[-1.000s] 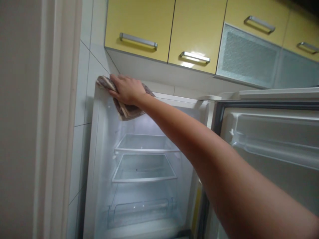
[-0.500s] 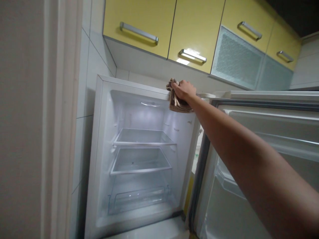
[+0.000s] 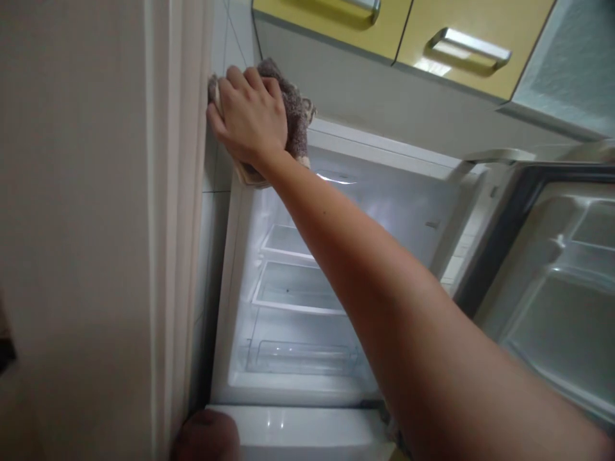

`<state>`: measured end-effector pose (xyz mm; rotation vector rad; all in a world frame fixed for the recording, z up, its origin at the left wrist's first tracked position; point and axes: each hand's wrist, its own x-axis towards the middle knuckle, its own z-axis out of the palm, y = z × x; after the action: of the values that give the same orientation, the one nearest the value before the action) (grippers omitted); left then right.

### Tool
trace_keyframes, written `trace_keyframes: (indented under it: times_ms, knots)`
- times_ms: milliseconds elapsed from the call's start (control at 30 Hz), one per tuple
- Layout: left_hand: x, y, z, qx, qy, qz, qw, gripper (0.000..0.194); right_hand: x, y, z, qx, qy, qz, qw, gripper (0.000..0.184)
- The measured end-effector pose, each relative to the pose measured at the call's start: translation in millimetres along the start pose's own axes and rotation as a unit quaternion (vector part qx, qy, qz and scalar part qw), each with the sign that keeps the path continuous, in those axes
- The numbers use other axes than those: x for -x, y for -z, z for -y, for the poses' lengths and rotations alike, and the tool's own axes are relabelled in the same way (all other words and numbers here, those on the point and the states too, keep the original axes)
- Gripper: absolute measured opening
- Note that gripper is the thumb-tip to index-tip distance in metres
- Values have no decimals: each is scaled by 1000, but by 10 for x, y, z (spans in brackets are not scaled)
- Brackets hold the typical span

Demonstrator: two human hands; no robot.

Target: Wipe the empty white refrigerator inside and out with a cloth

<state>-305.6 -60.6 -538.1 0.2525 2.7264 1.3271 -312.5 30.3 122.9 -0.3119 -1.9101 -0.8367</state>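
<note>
My right hand (image 3: 250,115) is closed on a brown-grey cloth (image 3: 296,112) and presses it against the top left corner of the open white fridge (image 3: 384,150), close to the tiled wall (image 3: 225,38). My forearm reaches across the fridge opening from the lower right. A rounded skin-coloured shape (image 3: 206,438) shows at the bottom edge by the fridge's lower part. It may be part of my left hand, and no fingers show.
The fridge is lit inside, with glass shelves (image 3: 298,288) and a clear drawer (image 3: 298,355), all bare. Its door (image 3: 552,275) stands open to the right. Yellow wall cabinets (image 3: 480,25) hang close above. A pale door frame (image 3: 168,224) fills the left.
My right hand has swept the cloth along the fridge's top edge, from the right end back to the left corner. The camera has moved closer and turned left.
</note>
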Motion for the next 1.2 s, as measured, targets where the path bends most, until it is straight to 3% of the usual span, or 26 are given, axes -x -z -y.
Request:
trace_keyframes:
  times_ms: [67, 133, 233, 267, 333, 400, 467, 500, 567, 633, 700, 767, 867, 1033, 1200]
  knots:
    - [24, -32, -31, -8, 40, -41, 998, 56, -13, -133, -21, -39, 14, -54, 998, 69]
    - [34, -54, -48, -8, 50, -64, 997, 60, 238, -332, 23, -52, 21, -72, 996, 52]
    - [36, -74, -35, -1, 47, -80, 996, 59, 1127, -820, 368, -58, -16, -24, 998, 9]
    - [36, -81, -25, 3, 44, -83, 996, 56, 1464, -1004, 525, -45, -54, 15, 997, 9]
    - [37, -95, -4, 13, 38, -88, 995, 51, 1965, -1311, 771, -17, -125, 68, 990, 31]
    - [39, -111, 5, 24, 38, -93, 995, 49, 2090, -1443, 820, -22, -117, 70, 990, 26]
    - [42, -126, 1, 32, 46, -102, 993, 50, 1913, -1354, 696, -62, -26, 29, 997, 14]
    - [44, -133, -6, 36, 51, -105, 992, 50, 1796, -1243, 618, -84, 28, 8, 996, 17]
    - [48, -143, -21, 42, 62, -111, 991, 50, 1672, -965, 531, -116, 116, -9, 986, 48]
    - [51, -148, -35, 46, 70, -114, 990, 49, 1791, -725, 591, -129, 164, 17, 978, 76]
    - [53, -149, -43, 50, 75, -116, 989, 50, 2095, -608, 759, -132, 187, 83, 970, 66]
    - [51, -148, -47, 51, 76, -117, 989, 50, 2437, -619, 949, -138, 211, 160, 954, 51]
    - [45, -143, -45, 49, 77, -120, 989, 50, 2833, -760, 1161, -165, 248, 235, 925, 53]
    - [24, -139, -16, 44, 67, -122, 989, 50, 3281, -961, 1381, -202, 304, 270, 891, 59]
    - [7, -171, 33, 44, 61, -121, 990, 48, 3724, -1110, 1644, -234, 366, 306, 847, 53]
